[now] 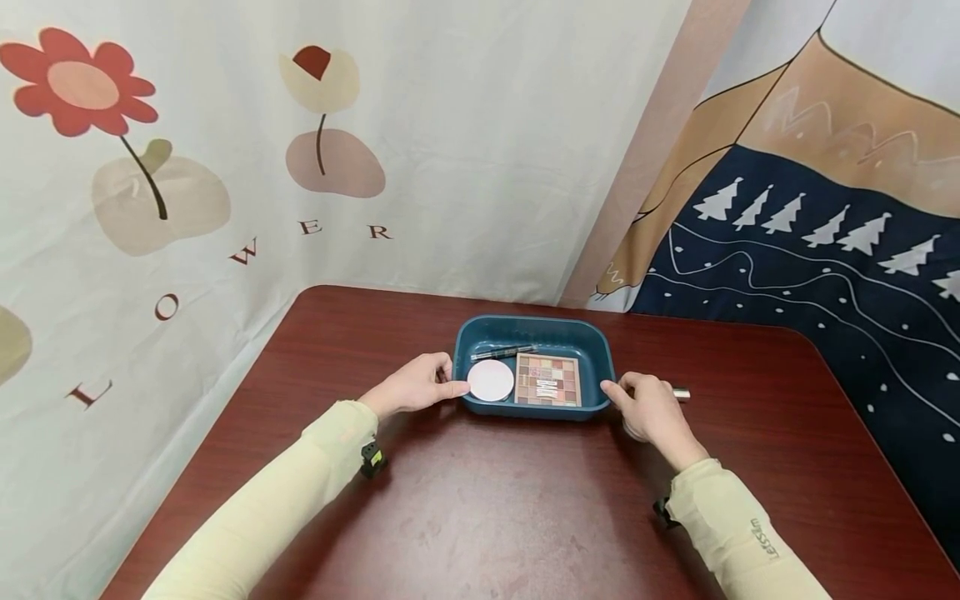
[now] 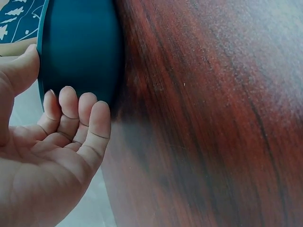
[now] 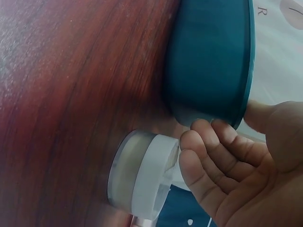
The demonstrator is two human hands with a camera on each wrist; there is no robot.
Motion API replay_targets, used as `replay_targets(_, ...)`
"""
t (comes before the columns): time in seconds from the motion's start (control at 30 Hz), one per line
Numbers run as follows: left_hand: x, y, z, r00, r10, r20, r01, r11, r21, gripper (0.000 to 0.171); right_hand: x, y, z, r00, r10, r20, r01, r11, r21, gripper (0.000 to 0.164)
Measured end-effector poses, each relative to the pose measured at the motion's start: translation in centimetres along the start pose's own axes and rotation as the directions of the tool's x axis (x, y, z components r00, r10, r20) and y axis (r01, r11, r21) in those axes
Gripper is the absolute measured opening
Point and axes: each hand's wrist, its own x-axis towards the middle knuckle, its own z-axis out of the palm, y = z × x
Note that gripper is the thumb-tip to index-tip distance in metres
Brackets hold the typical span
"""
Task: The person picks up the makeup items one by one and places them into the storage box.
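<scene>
Blue bin: on the desk [image 1: 510, 508] toward its far side, rim [image 1: 532, 411] up, held at both short ends.
Left grip [image 1: 414, 387]: thumb over the rim, curled fingers against the outer wall, pinching the bin.
Right grip [image 1: 651, 410]: the same pinch at the opposite end.
Bin contents: round case [image 1: 491, 381] beside the makeup palette [image 1: 547, 381], thin dark sticks [image 1: 504, 352] behind them.
Jar risk: the right knuckles could knock over the jar [image 3: 142, 172], since it stands just beside those fingers.
Tilt risk: if one end were raised ahead of the other, the loose contents would probably slide.
Slip risk: both holds look to be on the end walls, so a smooth wall might slide free.
Head view only: what lies inside the bin.
Right wrist view: the jar clearly, which the hand hides from the head camera.
Left wrist view: the left fingertips against the wall, nothing inside.
</scene>
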Motion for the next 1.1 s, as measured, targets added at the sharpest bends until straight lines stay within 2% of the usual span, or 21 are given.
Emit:
replay_targets(0.23, -0.1, 0.0, 0.0, 1.0, -0.014, -0.006, 0.014, 1.0, -0.006, 0.031, -0.4, 0.7, -0.2, 0.996, -0.048, -0.073, 0.047, 0.999, -0.013, 0.029)
replay_targets(0.67, -0.1, 0.1, 0.2, 1.0, 0.0, -0.01, 0.0, 0.999, -0.038, 0.031, -1.7, 2.3, -0.8, 0.966, -0.169, -0.196, 0.163, 0.985, -0.05, 0.019)
replay_targets(0.9, -0.2, 0.2, 0.2, 1.0, -0.012, -0.007, 0.011, 0.999, -0.049, 0.031, -2.2, 3.0, -1.2, 0.967, -0.168, -0.192, 0.16, 0.986, -0.054, 0.015)
replay_targets(1.1, -0.1, 0.3, 0.1, 1.0, -0.02, -0.001, 0.02, 0.999, -0.051, 0.031, -2.5, 3.4, -1.2, 0.981, -0.122, -0.152, 0.114, 0.992, -0.061, 0.024)
